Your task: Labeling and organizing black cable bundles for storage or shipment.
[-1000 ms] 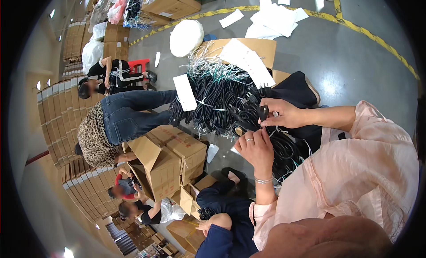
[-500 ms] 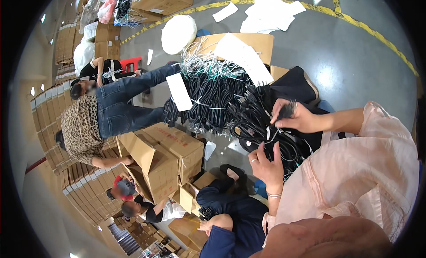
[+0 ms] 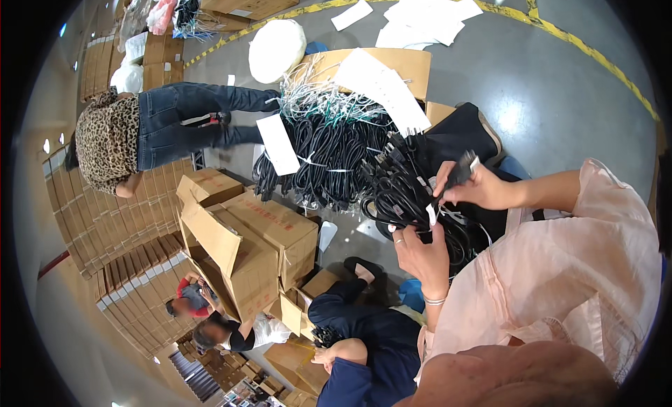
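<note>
My right hand [image 3: 477, 188] is closed around the plug end of a black power cord; the plug [image 3: 462, 169] sticks up past the fingers. Just below it, my left hand [image 3: 423, 254] curls its thumb and index finger onto the cord's coil [image 3: 456, 240]. A small white tag [image 3: 430, 214] shows by the left thumb tip. Both hands are over a bundle of black power cords [image 3: 395, 186] with their plugs gathered together. Beyond it lies a large pile of tied black cords [image 3: 329, 151], with bare white and green wire ends [image 3: 336, 102] on its far side.
White paper sheets lie on the pile [image 3: 278, 144] and on the floor [image 3: 427, 18]. Cardboard boxes [image 3: 245, 249] stand at left. A co-worker in dark blue [image 3: 371, 351] sits close by; a person in a leopard-print top [image 3: 108, 144] stands farther left. A white round bundle [image 3: 278, 51] is beyond the pile.
My left fingers have closed in on the cord. My right hand has turned the plug more upright. The person in the leopard-print top has moved away from the boxes, toward the far left.
</note>
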Tool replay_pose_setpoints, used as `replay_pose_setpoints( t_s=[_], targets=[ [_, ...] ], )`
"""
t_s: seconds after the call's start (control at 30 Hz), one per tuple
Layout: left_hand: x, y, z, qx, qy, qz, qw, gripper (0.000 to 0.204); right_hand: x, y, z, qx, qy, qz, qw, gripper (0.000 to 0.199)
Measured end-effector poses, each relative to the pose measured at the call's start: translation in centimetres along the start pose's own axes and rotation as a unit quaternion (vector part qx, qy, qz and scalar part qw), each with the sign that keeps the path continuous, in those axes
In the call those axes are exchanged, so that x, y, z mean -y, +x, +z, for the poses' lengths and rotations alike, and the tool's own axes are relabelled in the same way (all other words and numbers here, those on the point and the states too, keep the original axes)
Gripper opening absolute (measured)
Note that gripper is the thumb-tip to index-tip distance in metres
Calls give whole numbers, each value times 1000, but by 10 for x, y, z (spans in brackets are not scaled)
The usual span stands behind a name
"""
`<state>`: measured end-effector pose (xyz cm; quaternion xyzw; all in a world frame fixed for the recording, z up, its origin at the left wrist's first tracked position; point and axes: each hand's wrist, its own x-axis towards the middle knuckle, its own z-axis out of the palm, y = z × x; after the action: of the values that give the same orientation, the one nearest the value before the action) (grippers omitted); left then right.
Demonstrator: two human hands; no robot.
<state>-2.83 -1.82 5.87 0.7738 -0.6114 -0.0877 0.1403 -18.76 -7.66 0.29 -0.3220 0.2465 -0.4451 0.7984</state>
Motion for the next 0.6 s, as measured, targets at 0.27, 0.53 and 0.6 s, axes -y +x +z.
replay_pose_setpoints(
  t_s=[0.27,0.53,0.6],
  targets=[
    [-12,-12,-5,-41,-47,140,988,24,19,15,-9,117,-2,73,990,82],
    [10,-1,-22,0,-231,1,973,12,23,-7,-24,141,19,69,987,58],
    [17,14,-23,-16,-191,16,981,21,29,2,-16,219,-65,-28,973,50]
  ],
)
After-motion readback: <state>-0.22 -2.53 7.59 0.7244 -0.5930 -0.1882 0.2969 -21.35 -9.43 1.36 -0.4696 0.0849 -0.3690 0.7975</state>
